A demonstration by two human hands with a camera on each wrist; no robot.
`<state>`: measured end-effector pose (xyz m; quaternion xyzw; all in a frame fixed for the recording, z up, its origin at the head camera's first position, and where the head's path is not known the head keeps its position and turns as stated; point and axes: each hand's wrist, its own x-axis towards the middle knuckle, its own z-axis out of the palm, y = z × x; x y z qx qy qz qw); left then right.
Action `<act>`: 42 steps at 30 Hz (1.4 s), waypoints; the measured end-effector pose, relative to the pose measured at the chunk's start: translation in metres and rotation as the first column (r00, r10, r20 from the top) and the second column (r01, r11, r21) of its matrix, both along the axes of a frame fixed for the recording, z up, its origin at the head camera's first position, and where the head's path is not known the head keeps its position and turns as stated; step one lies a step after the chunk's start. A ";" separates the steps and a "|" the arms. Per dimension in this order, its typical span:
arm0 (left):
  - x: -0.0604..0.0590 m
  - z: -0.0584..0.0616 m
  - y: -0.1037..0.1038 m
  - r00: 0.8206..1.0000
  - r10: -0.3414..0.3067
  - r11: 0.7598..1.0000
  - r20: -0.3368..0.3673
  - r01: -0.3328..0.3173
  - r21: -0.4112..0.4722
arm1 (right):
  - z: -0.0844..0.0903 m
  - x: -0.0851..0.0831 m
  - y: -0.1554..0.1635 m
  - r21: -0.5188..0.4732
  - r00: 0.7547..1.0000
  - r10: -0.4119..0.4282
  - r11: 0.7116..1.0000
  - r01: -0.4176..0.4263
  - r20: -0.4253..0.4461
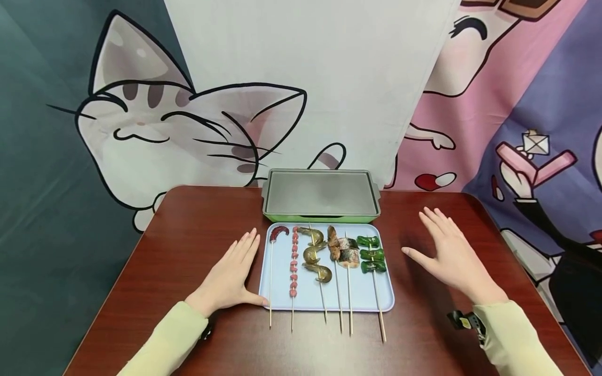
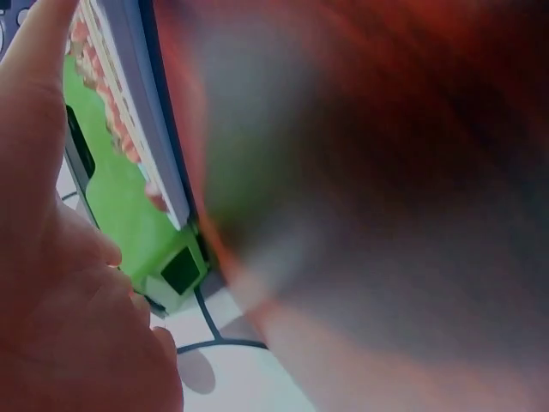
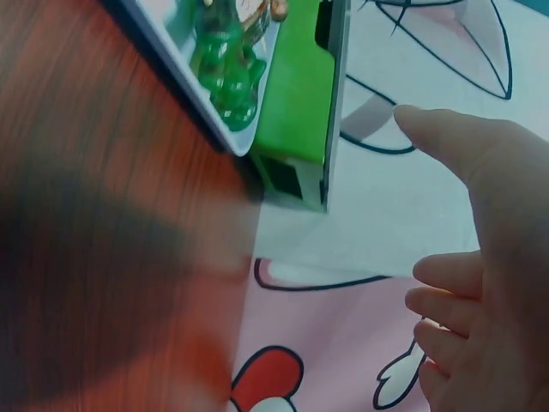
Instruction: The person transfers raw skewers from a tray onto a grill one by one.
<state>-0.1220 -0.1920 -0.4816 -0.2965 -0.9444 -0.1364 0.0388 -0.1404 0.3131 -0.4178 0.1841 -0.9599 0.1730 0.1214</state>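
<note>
A light blue tray [image 1: 307, 298] lies on the table, bearing several skewers with their stick ends past its near edge. From left to right I see a dark red curled tentacle [image 1: 278, 233], small pink pieces [image 1: 294, 261], shrimp [image 1: 312, 255], a brown meat piece [image 1: 333, 244], fish chunks [image 1: 349, 257] and green peppers [image 1: 372, 255]. My left hand [image 1: 229, 281] is spread beside the tray, its thumb tip at the near left corner. Out to the tray's right, my right hand [image 1: 444, 257] has its fingers extended and holds nothing.
Right behind the tray stands a green grill [image 1: 324, 193] with a flat grey top, close to the table's far edge. The brown wooden table [image 1: 188, 235] meets cartoon-printed cloths [image 1: 348, 78] at the back. A wrist camera [image 1: 465, 321] sits at my right sleeve.
</note>
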 end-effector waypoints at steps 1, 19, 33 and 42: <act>0.001 0.000 0.001 1.000 -0.006 1.000 0.011 0.006 0.001 | 0.001 0.001 -0.002 -0.007 1.000 0.004 1.000 -0.004 0.004; 0.015 -0.010 0.009 0.992 -0.093 0.995 0.085 0.095 -0.026 | 0.007 0.032 -0.031 -0.039 0.996 0.043 0.998 -0.040 0.077; 0.015 -0.023 0.010 0.996 -0.091 0.994 0.017 0.092 -0.056 | -0.002 0.055 -0.056 -0.099 0.992 -0.008 0.995 0.020 0.124; 0.018 -0.009 0.014 0.997 -0.075 0.990 0.029 0.078 -0.120 | -0.020 0.064 -0.068 -0.133 0.969 -0.073 0.985 0.107 0.237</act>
